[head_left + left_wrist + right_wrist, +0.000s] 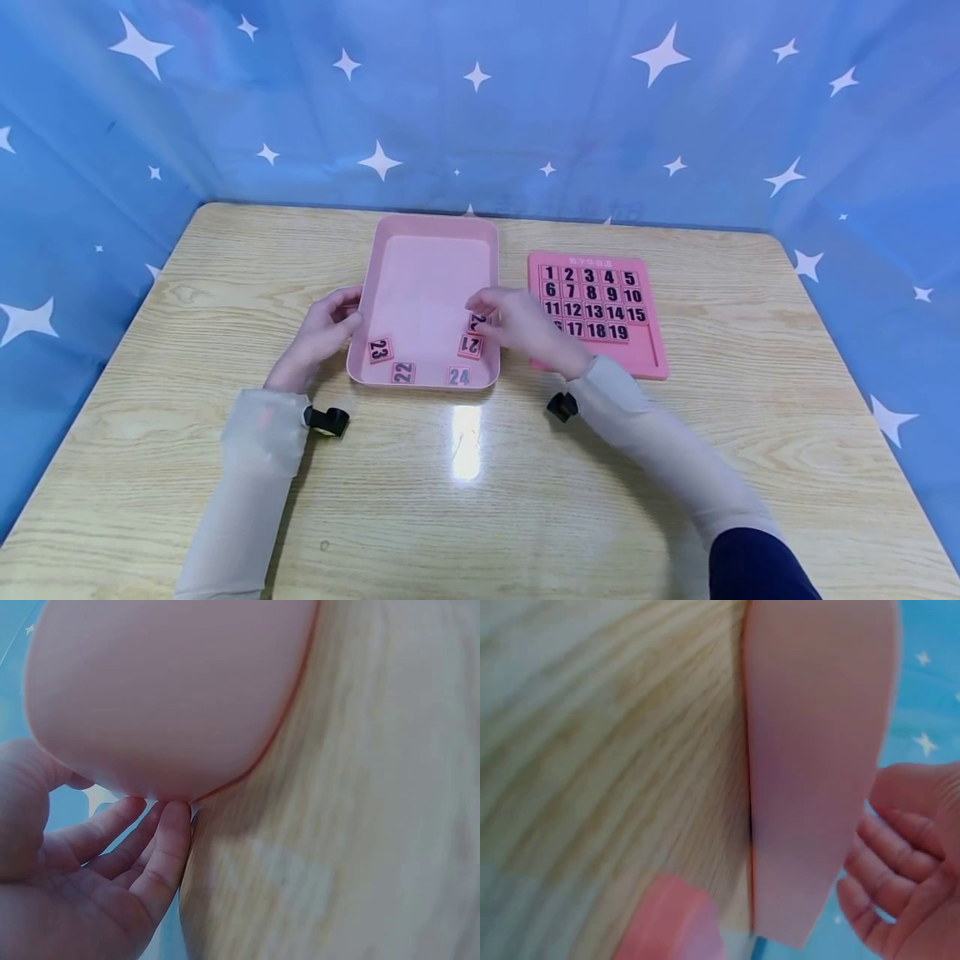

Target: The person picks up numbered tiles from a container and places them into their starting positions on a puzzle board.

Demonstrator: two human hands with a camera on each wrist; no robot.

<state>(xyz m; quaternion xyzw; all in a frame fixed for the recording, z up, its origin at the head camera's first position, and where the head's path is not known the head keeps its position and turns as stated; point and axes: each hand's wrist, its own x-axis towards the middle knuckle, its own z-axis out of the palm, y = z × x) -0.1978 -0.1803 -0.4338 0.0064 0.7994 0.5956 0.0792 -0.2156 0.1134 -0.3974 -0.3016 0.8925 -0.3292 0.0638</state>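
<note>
A pink tray [427,275] stands mid-table with loose number tiles in its near end: 23 [380,350], 22 [402,372], 24 [459,376] and 21 [470,345]. My right hand [517,325] reaches over the tray's right wall, and its curled fingers pinch another tile [477,321] whose number is half hidden. My left hand [321,332] rests against the tray's left wall with straight fingers [161,855] touching the tray [172,697]. In the right wrist view the tray wall [817,772] hides the tile, and only the curled fingers [900,870] show.
A pink number board [652,350] lies right of the tray with tiles 1 to 19 set in rows; my right hand covers its near-left corner. The wooden table [465,500] is walled by a blue starred curtain [480,108] on three sides.
</note>
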